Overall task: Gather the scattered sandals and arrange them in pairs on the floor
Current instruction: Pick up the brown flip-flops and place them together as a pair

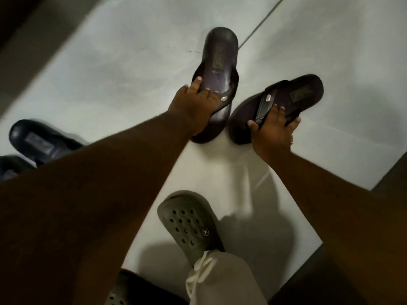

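Two dark brown sandals lie on the pale floor in the middle of the view, their toe ends close together and heels pointing away. My left hand (193,104) grips the left brown sandal (220,53) across its strap. My right hand (273,133) holds the right brown sandal (301,93), thumb on the toe end and fingers over the strap; this sandal angles out to the right. A dark navy sandal (37,139) lies at the left edge, and part of a second navy one (11,168) shows just below it, mostly hidden by my left arm.
My own foot in a grey-green perforated clog (189,223) stands near the bottom centre, below light trousers (222,280). A second clog (116,293) peeks out at the bottom. A dark strip (361,256) borders the floor tile at the right; a shadowed wall base runs along the upper left.
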